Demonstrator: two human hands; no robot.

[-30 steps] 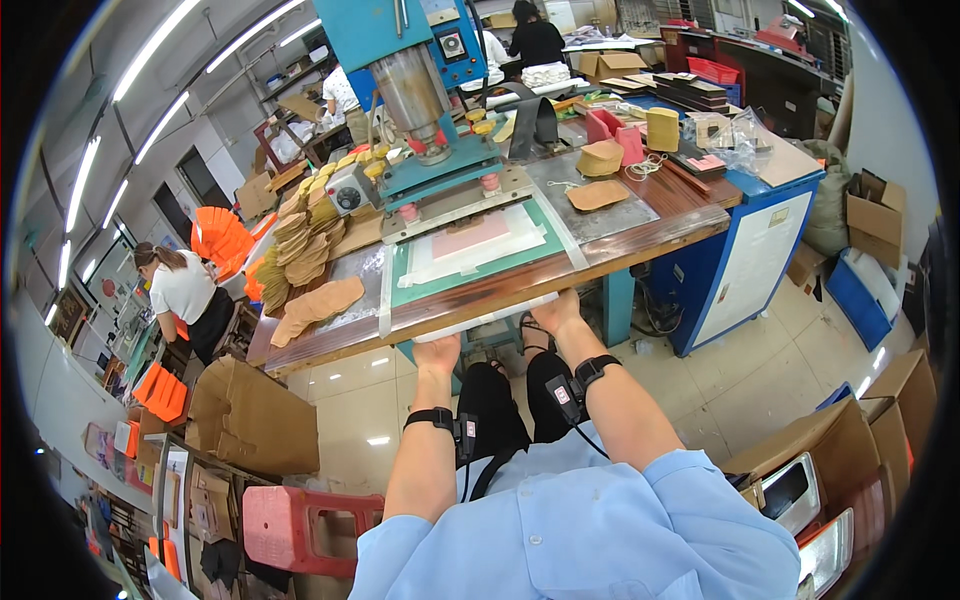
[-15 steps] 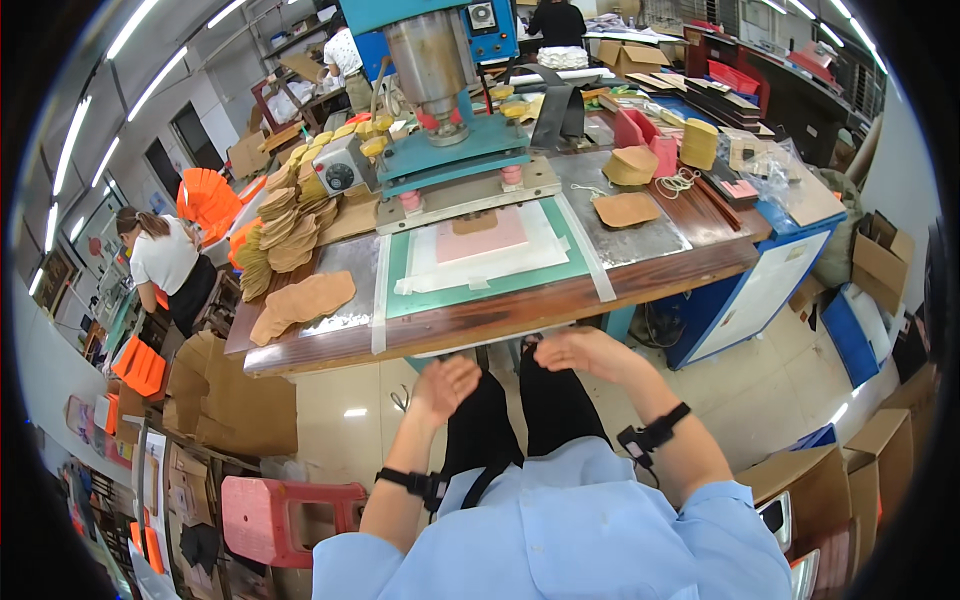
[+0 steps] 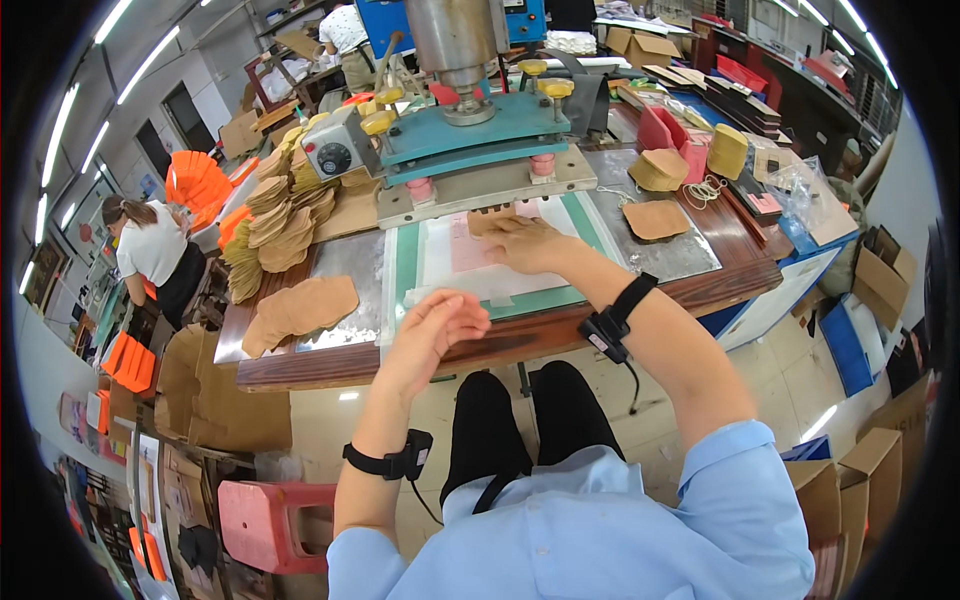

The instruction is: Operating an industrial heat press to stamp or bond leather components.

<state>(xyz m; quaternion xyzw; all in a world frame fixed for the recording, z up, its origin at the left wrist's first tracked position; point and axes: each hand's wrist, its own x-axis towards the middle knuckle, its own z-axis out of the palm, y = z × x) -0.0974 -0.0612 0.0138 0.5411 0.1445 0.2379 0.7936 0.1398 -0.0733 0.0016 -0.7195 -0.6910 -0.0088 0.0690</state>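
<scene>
My right hand reaches over the press bed, its fingers stretched out on a small tan leather piece. That piece lies at the far part of a pink sheet, on white sheets taped to a green mat. Just above the table's front edge hangs my left hand, fingers loosely bent and apart, with nothing in them. Beyond my right hand stands the press, with its metal cylinder and teal plate.
Stacks of leather pieces stand left of the press, with flat tan pieces nearer me. On the right lie another tan piece, a yellowish stack and a coil of string. A person sits far left. A red stool stands lower left.
My right hand has moved forward from in front of the table onto the leather piece. The left hand has risen to the table's front edge. The view has moved closer to the press.
</scene>
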